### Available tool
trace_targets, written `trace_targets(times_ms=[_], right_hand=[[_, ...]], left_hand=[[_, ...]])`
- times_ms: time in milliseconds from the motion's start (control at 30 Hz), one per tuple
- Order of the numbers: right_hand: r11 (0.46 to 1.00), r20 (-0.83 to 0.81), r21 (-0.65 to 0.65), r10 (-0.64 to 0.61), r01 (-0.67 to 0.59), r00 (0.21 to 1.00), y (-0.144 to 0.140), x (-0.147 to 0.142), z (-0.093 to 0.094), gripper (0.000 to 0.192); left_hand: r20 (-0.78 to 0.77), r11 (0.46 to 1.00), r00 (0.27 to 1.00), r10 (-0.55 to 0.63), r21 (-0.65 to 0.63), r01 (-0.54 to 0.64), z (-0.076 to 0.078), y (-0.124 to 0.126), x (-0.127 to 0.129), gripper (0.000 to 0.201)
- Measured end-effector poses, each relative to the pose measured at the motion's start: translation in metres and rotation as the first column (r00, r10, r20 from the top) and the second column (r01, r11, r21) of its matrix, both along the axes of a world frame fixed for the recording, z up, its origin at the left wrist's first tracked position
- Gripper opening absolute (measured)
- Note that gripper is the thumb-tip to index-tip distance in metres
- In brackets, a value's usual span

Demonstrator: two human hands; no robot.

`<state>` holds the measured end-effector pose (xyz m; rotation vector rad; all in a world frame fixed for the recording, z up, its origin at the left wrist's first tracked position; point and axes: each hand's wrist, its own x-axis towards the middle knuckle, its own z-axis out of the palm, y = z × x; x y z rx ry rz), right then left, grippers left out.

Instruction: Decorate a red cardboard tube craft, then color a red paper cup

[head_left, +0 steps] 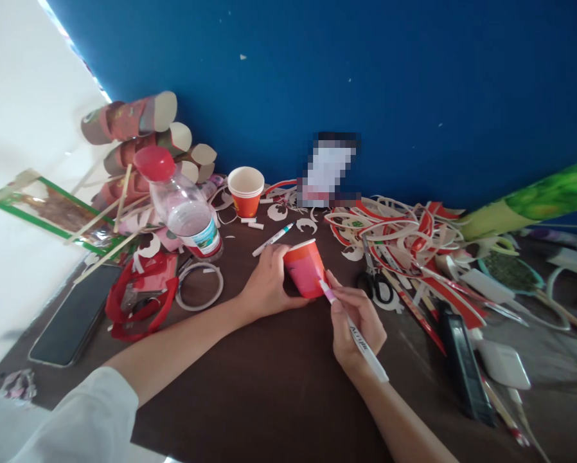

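My left hand [269,283] grips an orange-red paper cup [305,267] lying on its side on the dark brown table [269,386]. My right hand [358,321] holds a white marker pen [360,341], and its pink tip touches the cup's side near the base. Another white marker [272,240] lies on the table just beyond the cup.
An upright orange cup [245,191], a red-capped plastic bottle [182,209], stacked cups [139,138] and a phone [76,315] lie to the left. Scissors [375,280], a heap of cut paper strips [404,235], a black remote [462,366] and a green roll [534,199] crowd the right.
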<state>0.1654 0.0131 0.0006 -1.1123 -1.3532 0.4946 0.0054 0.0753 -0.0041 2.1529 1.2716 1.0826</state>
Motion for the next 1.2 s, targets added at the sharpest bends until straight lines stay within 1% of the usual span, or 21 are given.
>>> trace_targets(times_ms=[100, 200, 267, 400, 500, 567, 700, 867, 1033, 1133, 1200], right_hand=[[1.000, 0.061, -0.019, 0.006, -0.005, 0.998, -0.0002, 0.0005, -0.0004, 0.013], [0.999, 0.005, -0.019, -0.032, 0.032, 0.999, 0.0004, 0.0002, 0.0000, 0.013], [0.999, -0.026, -0.016, -0.033, 0.032, 0.999, 0.0007, -0.0005, 0.0008, 0.012], [1.000, 0.029, -0.027, -0.009, 0.009, 1.000, 0.0010, -0.0017, 0.0020, 0.011], [0.999, -0.010, -0.022, -0.040, 0.040, 0.999, 0.0015, -0.0019, 0.0026, 0.012], [0.999, -0.033, -0.018, -0.037, 0.037, 0.999, 0.0016, -0.0013, 0.0022, 0.012], [1.000, 0.028, -0.025, 0.005, -0.004, 1.000, 0.0008, 0.0001, -0.0003, 0.011], [1.000, -0.024, -0.009, -0.027, 0.027, 0.999, 0.0004, -0.0003, 0.0002, 0.013], [1.000, 0.057, -0.029, -0.005, 0.007, 0.998, -0.0003, -0.0005, 0.0018, 0.010], [0.999, 0.008, -0.010, -0.040, 0.040, 0.999, -0.0002, -0.0008, 0.0030, 0.011], [0.999, 0.005, -0.005, -0.038, 0.038, 0.999, -0.0005, -0.0008, 0.0031, 0.012]], left_hand=[[-0.004, 1.000, 1.000, 0.005, 0.011, -0.005, 0.0006, -0.0001, 0.0002, 0.102], [-0.006, 1.000, 1.000, 0.004, 0.012, -0.004, 0.0010, 0.0001, 0.0001, 0.103], [-0.014, 1.000, 1.000, 0.001, 0.008, -0.001, 0.0010, 0.0003, -0.0002, 0.103], [-0.023, 1.000, 1.000, -0.004, 0.013, 0.004, 0.0006, 0.0006, -0.0006, 0.103], [-0.011, 1.000, 1.000, -0.007, 0.016, 0.007, 0.0005, 0.0008, -0.0006, 0.103], [-0.009, 1.000, 1.000, -0.004, 0.007, 0.004, 0.0004, 0.0010, -0.0004, 0.102], [0.000, 1.000, 1.000, -0.002, 0.004, 0.002, 0.0000, 0.0017, -0.0003, 0.102], [0.003, 1.000, 1.000, -0.004, 0.003, 0.004, -0.0002, 0.0015, -0.0008, 0.101], [-0.004, 1.000, 1.000, 0.003, -0.003, -0.003, 0.0003, 0.0007, -0.0005, 0.100], [-0.006, 1.000, 1.000, 0.002, 0.012, -0.002, 0.0008, 0.0008, -0.0004, 0.100], [-0.009, 1.000, 1.000, 0.000, 0.011, 0.000, 0.0007, 0.0010, -0.0005, 0.101]])
